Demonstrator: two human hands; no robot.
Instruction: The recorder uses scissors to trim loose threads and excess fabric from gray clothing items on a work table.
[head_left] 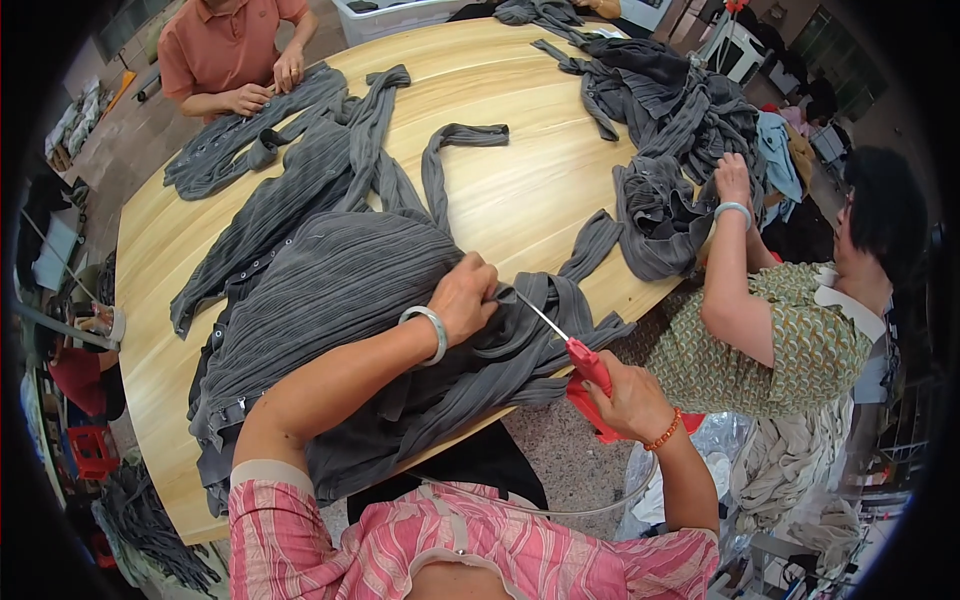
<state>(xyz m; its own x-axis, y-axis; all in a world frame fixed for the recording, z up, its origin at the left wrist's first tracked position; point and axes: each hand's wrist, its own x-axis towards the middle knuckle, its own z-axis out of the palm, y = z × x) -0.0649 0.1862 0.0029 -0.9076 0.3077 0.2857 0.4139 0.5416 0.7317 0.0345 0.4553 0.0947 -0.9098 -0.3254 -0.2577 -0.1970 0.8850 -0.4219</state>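
My left hand [465, 298], with a pale bangle at its wrist, is closed on the folds of a dark grey ribbed garment [340, 265]. The garment is spread over the near side of the wooden table, some of it hanging past the edge. My right hand [632, 400] grips a red air blow gun [588, 366] by its handle. Its thin metal nozzle points up and left, its tip by the cloth just right of my left hand. A thin hose [590, 510] runs below my arms; where it joins is hidden.
More grey garments [265, 125] lie at the far left, where a person in an orange-red shirt [228, 50] handles one. At right, a person in a patterned top [760, 335] works at a grey garment pile [680, 120]. A white bin [395, 18] stands behind the wooden table [480, 80].
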